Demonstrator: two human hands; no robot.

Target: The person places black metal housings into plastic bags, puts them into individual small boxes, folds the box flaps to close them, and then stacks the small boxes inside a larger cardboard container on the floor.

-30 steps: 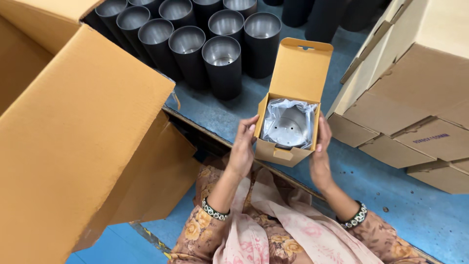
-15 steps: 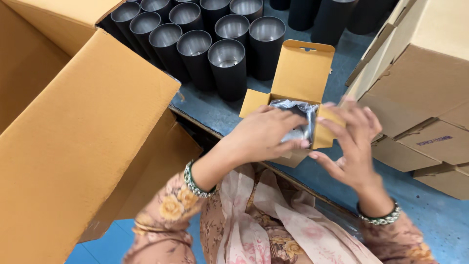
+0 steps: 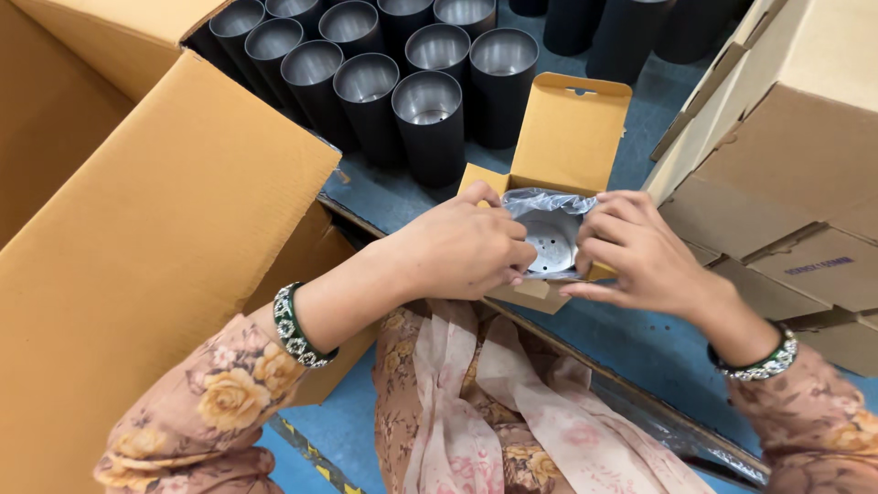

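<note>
Head view is looking straight down on both hands closing in over a small open carton (image 3: 549, 274) at the near edge of the blue table (image 3: 640, 348). Left hand (image 3: 462, 249) is lying across the carton's left side, fingers curled and pinching the crinkled clear plastic wrap (image 3: 547, 203) at the mouth. Right hand (image 3: 636, 252) is coming in from the other side, fingers bent and spread over the right rim, tips touching the wrap and the cardboard; it is gripping lightly, not clenching.

Down inside the carton, a round silver metal piece (image 3: 551, 247) with small holes is sitting face up, showing directly between the two sets of fingertips. It is lying below and just inside the fingers, its axis running straight down into the carton. Both hands are about equally near it, the left covering more of the opening.

Behind the opening, the carton's lid flap (image 3: 572, 128) is standing upright, so room is open only from above. A cluster of black cylinders (image 3: 430, 114) with silver insides is standing just beyond the flap. A large cardboard box (image 3: 137, 274) is crowding the left, stacked boxes (image 3: 786, 183) the right.
</note>
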